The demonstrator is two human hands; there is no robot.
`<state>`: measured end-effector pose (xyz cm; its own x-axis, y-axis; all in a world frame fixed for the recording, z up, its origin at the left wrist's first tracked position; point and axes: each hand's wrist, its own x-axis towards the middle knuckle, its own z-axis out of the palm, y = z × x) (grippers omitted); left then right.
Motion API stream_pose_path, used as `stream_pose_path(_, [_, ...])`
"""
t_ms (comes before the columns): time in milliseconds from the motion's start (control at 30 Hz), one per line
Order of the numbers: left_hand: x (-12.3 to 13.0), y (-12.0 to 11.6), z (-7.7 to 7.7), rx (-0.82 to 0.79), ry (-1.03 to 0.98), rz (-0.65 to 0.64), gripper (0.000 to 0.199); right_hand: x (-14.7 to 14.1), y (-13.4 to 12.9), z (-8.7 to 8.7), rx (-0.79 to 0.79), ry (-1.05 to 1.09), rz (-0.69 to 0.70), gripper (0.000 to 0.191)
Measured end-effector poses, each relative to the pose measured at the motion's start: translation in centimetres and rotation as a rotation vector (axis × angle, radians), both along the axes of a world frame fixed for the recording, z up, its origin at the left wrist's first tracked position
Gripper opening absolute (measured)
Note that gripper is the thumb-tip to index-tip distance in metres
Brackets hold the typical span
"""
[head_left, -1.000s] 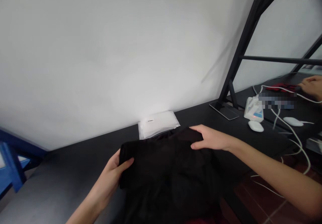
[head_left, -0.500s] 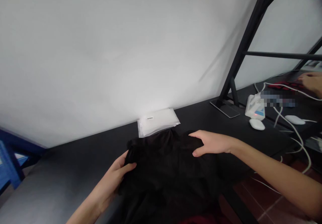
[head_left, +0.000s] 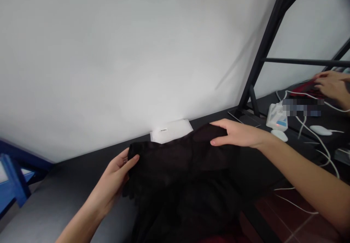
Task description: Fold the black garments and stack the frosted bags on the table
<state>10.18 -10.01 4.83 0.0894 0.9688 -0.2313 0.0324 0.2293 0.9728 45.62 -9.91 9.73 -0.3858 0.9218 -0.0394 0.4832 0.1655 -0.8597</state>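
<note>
A black cloth (head_left: 175, 166) is spread between my two hands, its upper edge lifted above the dark table and its lower part hanging toward me. My left hand (head_left: 120, 168) pinches the cloth's upper left corner between thumb and fingers. At the upper right edge, my right hand (head_left: 232, 133) grips the cloth, thumb in front and fingers partly behind it. Behind the cloth lies a stack of white plastic packets (head_left: 172, 130) with a small label, its lower part covered.
A phone (head_left: 244, 117) lies at the table's back right, near a black metal frame (head_left: 262, 57). Farther right are a white power strip (head_left: 277, 117), white cables and a white mouse-like object (head_left: 279, 135). Another person's hands (head_left: 332, 86) hold red cloth. Blue metal bars (head_left: 16, 179) stand left.
Both my hands have risen and moved slightly apart, pulling the cloth's upper edge up and flatter. It now covers more of the white packets. The other person's hands have shifted.
</note>
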Motion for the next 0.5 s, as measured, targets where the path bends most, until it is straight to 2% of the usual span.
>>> stream_pose_path(100, [0.1,1.9,-1.5,0.168,0.255,0.016,0.06,-0.5,1.7,-1.1,0.017,-0.08,-0.038,0.032])
stream_pose_path(200, [0.1,3.4,-3.8,0.272,0.465,0.049,0.044,-0.9,3.2,-3.7,0.051,-0.211,-0.061,0.016])
stream_pose_path(267, [0.1,4.0,-4.8,0.311,0.547,0.078,0.035,-1.1,3.8,-5.4,0.1,-0.276,-0.081,0.012])
stream_pose_path(367, [0.1,4.8,-5.3,0.383,0.633,0.124,0.033,-1.2,4.0,-6.8,0.228,-0.323,-0.128,0.01])
stream_pose_path(500, [0.6,5.2,-4.5,0.477,0.647,0.172,0.036,-1.2,3.4,-6.3,0.419,-0.306,-0.177,0.004])
